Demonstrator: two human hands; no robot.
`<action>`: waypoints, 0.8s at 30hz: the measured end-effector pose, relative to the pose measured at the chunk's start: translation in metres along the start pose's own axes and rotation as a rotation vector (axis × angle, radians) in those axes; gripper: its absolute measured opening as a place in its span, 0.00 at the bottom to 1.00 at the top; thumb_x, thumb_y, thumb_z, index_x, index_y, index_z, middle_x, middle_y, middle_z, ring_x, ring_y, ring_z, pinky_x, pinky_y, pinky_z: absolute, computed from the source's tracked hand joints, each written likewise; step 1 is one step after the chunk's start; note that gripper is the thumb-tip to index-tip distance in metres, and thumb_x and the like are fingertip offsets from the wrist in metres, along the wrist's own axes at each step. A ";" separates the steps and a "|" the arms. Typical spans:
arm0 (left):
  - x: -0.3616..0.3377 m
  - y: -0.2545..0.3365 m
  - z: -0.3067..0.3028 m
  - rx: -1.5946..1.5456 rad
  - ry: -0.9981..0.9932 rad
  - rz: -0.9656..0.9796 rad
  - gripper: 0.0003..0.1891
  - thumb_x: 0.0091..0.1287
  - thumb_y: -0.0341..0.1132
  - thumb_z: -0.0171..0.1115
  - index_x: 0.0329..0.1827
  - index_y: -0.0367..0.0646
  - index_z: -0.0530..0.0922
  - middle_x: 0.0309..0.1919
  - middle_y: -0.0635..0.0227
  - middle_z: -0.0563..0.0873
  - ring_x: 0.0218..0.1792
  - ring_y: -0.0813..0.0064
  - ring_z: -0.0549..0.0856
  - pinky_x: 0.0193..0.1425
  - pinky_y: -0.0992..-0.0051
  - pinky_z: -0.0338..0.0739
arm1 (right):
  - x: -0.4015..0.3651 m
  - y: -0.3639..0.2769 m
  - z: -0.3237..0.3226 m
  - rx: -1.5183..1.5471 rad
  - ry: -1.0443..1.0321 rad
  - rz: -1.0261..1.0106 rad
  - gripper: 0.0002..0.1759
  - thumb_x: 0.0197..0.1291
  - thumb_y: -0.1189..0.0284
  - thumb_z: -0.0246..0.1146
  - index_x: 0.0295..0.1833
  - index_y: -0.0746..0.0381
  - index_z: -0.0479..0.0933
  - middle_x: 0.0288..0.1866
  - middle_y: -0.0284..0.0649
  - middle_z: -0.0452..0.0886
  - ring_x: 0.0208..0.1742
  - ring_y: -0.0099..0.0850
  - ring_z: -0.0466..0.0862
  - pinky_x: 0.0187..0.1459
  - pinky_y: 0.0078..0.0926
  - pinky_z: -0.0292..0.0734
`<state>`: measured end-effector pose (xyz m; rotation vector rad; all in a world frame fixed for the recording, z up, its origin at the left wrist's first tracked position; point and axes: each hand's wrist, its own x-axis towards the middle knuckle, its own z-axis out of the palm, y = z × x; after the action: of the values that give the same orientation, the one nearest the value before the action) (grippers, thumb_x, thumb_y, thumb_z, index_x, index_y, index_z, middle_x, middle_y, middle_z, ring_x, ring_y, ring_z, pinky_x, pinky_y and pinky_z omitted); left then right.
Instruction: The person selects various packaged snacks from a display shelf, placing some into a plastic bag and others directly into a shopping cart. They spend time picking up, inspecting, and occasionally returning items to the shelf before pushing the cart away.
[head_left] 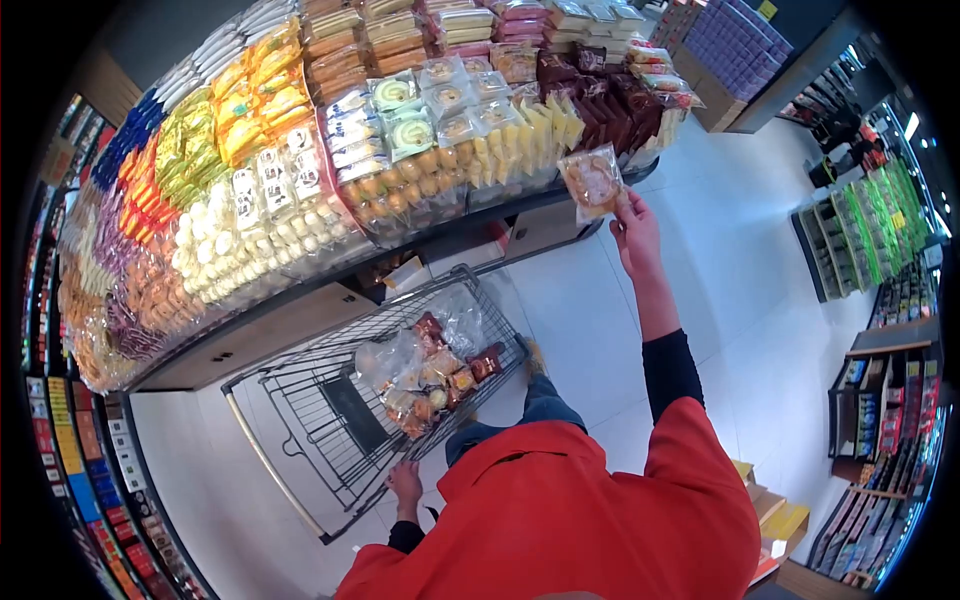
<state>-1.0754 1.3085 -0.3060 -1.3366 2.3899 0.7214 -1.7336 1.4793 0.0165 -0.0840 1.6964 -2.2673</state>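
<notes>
Between the thumb and fingers of my right hand (636,228) is a packaged pastry (593,182), flat and golden-brown in a clear wrapper. It is held up at the right end of the display shelf. My left hand (404,484) hangs low beside the side rail of a wire shopping cart (345,400), fingers loosely apart and nothing visible in them. Inside the cart lie clear plastic bags (392,362) and several small wrapped snacks (455,380), some with dark red packaging.
A long display (400,190) of packaged breads and snacks in rows runs across the front. A green-trimmed rack (865,235) stands on the pale tiled floor (720,260) at right. More shelves (885,410) line the right side, and boxes (780,520) stand behind my right elbow.
</notes>
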 end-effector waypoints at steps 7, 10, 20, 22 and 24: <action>-0.003 0.094 0.015 0.047 0.114 -0.382 0.19 0.67 0.40 0.65 0.58 0.45 0.77 0.64 0.58 0.74 0.72 0.53 0.63 0.71 0.44 0.60 | 0.137 -0.024 -0.016 0.035 -0.084 -0.047 0.16 0.73 0.71 0.63 0.63 0.60 0.75 0.45 0.27 0.80 0.37 0.14 0.74 0.38 0.13 0.71; -0.002 0.146 0.023 -0.002 0.093 -0.416 0.24 0.65 0.39 0.67 0.63 0.41 0.74 0.70 0.51 0.69 0.75 0.47 0.61 0.74 0.45 0.62 | 0.192 -0.026 -0.019 -0.005 -0.193 -0.127 0.14 0.72 0.73 0.63 0.61 0.60 0.77 0.41 0.26 0.81 0.36 0.13 0.75 0.38 0.11 0.70; 0.005 0.215 0.047 -0.183 -0.035 -0.410 0.44 0.64 0.43 0.69 0.80 0.36 0.56 0.81 0.38 0.45 0.80 0.40 0.53 0.80 0.57 0.60 | 0.356 -0.039 0.056 -0.415 -0.423 -0.449 0.11 0.72 0.77 0.60 0.56 0.64 0.80 0.40 0.31 0.82 0.40 0.18 0.78 0.43 0.19 0.74; 0.004 0.221 0.051 -0.208 -0.042 -0.424 0.45 0.64 0.43 0.69 0.80 0.35 0.56 0.80 0.37 0.45 0.80 0.40 0.53 0.80 0.58 0.59 | 0.377 -0.041 0.072 -0.536 -0.459 -0.468 0.11 0.72 0.77 0.60 0.56 0.62 0.80 0.38 0.28 0.80 0.37 0.17 0.75 0.40 0.18 0.72; 0.009 0.225 0.050 -0.234 -0.041 -0.430 0.46 0.64 0.43 0.69 0.80 0.34 0.55 0.80 0.36 0.44 0.80 0.40 0.54 0.81 0.59 0.59 | 0.411 -0.031 0.087 -0.597 -0.574 -0.538 0.11 0.69 0.76 0.61 0.54 0.63 0.81 0.38 0.35 0.84 0.40 0.20 0.80 0.45 0.22 0.75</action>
<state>-1.2719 1.4288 -0.2896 -1.8294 1.9288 0.9039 -2.1113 1.2918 0.0157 -1.3130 2.0802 -1.6645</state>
